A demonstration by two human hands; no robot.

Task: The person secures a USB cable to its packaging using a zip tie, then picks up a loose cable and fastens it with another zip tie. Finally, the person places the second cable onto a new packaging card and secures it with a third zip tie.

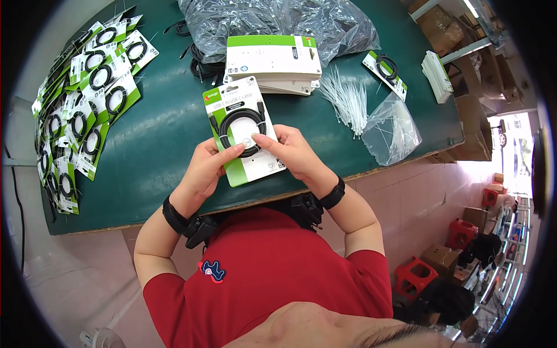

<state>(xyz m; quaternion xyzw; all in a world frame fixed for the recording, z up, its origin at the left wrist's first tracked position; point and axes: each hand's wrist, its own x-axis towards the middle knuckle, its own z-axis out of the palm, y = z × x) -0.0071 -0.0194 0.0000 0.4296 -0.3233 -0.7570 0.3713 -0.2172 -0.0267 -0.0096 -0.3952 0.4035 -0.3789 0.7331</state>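
Observation:
Between my two hands is a green and white cardboard backing card (262, 167) with a coiled black cable (223, 137) lying on its face. My left hand (206, 165) grips the card's left edge, its thumb resting across the lower part of the coil. From the other side my right hand (296, 152) grips the right edge, thumb laid over the coil. Fingers of both hands are mostly hidden behind the card. Just beyond it stands a stack of flat backing cards (272, 58). White cable ties (347, 103) lie in a loose bundle to the right.
Many carded cables (100, 76) overlap along the left of the green table (156, 156). Clear bags of black cables (278, 23) fill the back. A single carded cable (385, 72), a clear plastic bag (392, 131) and a card stack (436, 78) are at the right.

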